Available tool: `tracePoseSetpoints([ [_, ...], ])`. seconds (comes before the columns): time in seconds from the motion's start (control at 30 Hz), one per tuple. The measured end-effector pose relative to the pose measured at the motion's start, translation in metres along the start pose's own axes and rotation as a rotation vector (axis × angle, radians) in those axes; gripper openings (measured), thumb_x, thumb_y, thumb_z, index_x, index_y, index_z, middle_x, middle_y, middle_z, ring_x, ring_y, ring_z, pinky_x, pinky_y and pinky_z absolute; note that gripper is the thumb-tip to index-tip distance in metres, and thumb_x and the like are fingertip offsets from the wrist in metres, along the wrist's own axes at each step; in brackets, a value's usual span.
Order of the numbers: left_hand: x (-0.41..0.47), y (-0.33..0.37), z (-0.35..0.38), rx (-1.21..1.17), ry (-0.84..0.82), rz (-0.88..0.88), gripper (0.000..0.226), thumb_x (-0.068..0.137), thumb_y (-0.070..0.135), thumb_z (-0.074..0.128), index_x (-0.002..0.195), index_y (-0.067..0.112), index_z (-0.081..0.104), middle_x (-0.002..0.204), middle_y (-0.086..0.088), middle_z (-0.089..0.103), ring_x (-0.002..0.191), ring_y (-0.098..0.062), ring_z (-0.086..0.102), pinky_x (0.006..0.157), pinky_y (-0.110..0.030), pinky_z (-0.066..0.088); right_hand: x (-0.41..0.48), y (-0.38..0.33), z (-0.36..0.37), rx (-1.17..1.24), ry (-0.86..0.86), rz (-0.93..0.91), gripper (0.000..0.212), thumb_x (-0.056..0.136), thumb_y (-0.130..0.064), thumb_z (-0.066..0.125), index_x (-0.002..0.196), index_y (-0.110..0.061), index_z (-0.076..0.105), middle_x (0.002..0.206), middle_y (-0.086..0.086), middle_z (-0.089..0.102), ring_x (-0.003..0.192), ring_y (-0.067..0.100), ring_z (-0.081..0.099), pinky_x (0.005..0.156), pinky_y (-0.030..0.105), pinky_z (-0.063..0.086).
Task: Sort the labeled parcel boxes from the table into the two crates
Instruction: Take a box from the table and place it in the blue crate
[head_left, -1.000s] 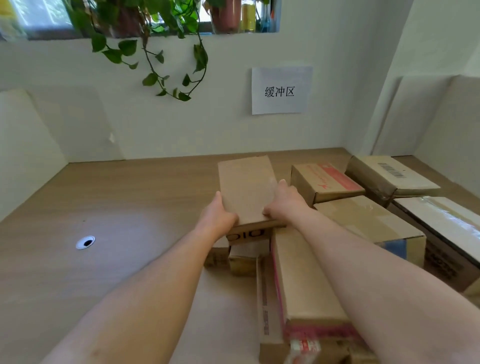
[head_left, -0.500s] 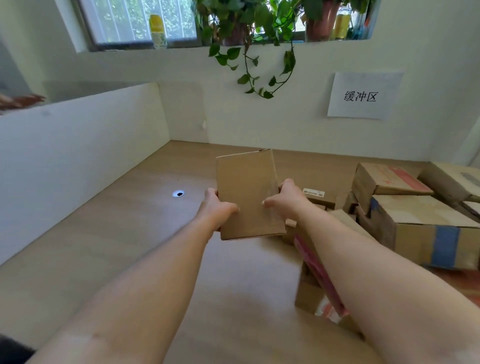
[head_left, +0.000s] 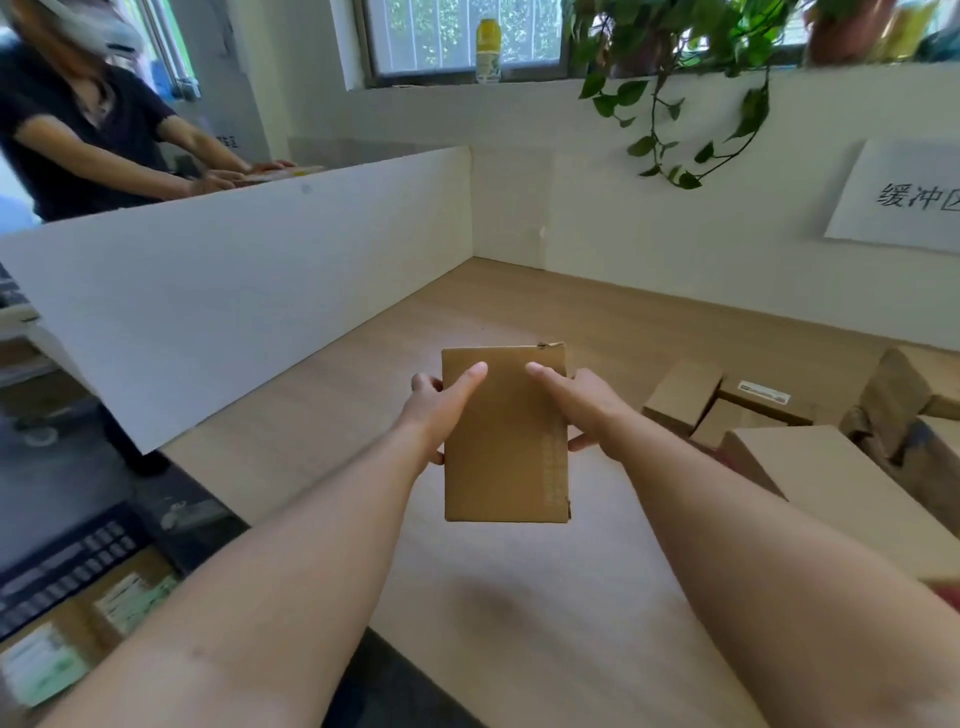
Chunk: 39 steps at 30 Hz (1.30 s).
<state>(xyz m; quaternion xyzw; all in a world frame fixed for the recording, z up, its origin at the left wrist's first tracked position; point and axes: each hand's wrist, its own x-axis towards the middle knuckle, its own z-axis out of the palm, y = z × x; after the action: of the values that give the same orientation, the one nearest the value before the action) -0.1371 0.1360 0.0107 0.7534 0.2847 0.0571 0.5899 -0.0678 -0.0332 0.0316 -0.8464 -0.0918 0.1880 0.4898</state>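
Cardboard parcel box (head_left: 504, 441) gripped between left hand (head_left: 436, 410), right hand (head_left: 582, 405).

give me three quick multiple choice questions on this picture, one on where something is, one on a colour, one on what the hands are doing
1. Where do the loose boxes lie?
A) on the table, right of the held box
B) stacked on a chair
C) on the floor

2. What colour is the bottle on the windowsill?
A) blue
B) red
C) yellow

3. How is the held box carried?
A) by one hand only
B) the left hand and right hand grip it, clear of the table
C) it lies on the table untouched

Answers:
1 A: they sit on the wood at the right edge of the view.
2 C: its cap and body look yellow against the window.
3 B: a thumb lies on its top face from each side, and its shadow falls on the table below.
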Motion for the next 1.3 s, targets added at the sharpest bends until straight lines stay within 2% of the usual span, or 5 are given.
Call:
tracePoseSetpoints([
  [0.23,-0.006,-0.033,-0.098,-0.022,0.195,-0.079,0.08,0.076,0.085,0.036,0.126,0.023,0.03,0.125,-0.007,0.05,0.108,-0.03,0.054,0.077,-0.051,0.055,0.002,-0.042,0.092,-0.067,-0.106,-0.035,0.071,0.085,-0.076,0.027,0.127,-0.02,0.044,0.114,0.007,0.057,0.092,0.024,0.061,0.077,0.045,0.055],
  [0.67,-0.034,-0.15,-0.323,-0.231,0.442,-0.266,0.045,0.09,0.031,0.05,0.129,0.013,0.039,0.106,-0.011,0.053,0.097,-0.031,0.057,0.083,-0.047,0.053,-0.006,-0.142,0.331,-0.223,-0.378,-0.14,0.022,0.089,-0.022,0.059,0.103,-0.005,0.06,0.103,0.015,0.065,0.09,0.026,0.064,0.079,0.037,0.056],
  [0.87,-0.056,-0.192,-0.409,-0.153,0.424,-0.291,0.086,0.083,0.012,0.049,0.152,0.041,0.005,0.138,-0.01,0.044,0.105,-0.035,0.056,0.079,-0.046,0.052,-0.026,-0.174,0.425,-0.297,-0.634,-0.178,0.083,0.089,-0.004,0.051,0.151,-0.033,0.005,0.11,0.013,0.053,0.085,0.03,0.065,0.066,0.037,0.059],
  [1.03,-0.068,-0.232,-0.463,-0.157,0.413,-0.3,0.079,0.082,0.004,0.05,0.145,0.042,0.021,0.108,-0.01,0.057,0.087,-0.029,0.06,0.064,-0.038,0.055,-0.036,-0.187,0.482,-0.383,-0.726,-0.239,0.081,0.084,0.005,0.051,0.146,-0.036,0.02,0.111,0.011,0.051,0.073,0.026,0.062,0.059,0.033,0.058],
  [1.3,-0.074,-0.279,-0.513,-0.24,0.458,-0.368,0.034,0.092,0.052,0.051,0.116,0.036,0.035,0.114,-0.002,0.048,0.101,-0.027,0.057,0.082,-0.054,0.055,-0.035,-0.191,0.562,-0.391,-0.7,-0.234,0.044,0.092,-0.033,0.056,0.125,-0.011,0.035,0.111,0.013,0.057,0.09,0.027,0.064,0.07,0.038,0.059],
])
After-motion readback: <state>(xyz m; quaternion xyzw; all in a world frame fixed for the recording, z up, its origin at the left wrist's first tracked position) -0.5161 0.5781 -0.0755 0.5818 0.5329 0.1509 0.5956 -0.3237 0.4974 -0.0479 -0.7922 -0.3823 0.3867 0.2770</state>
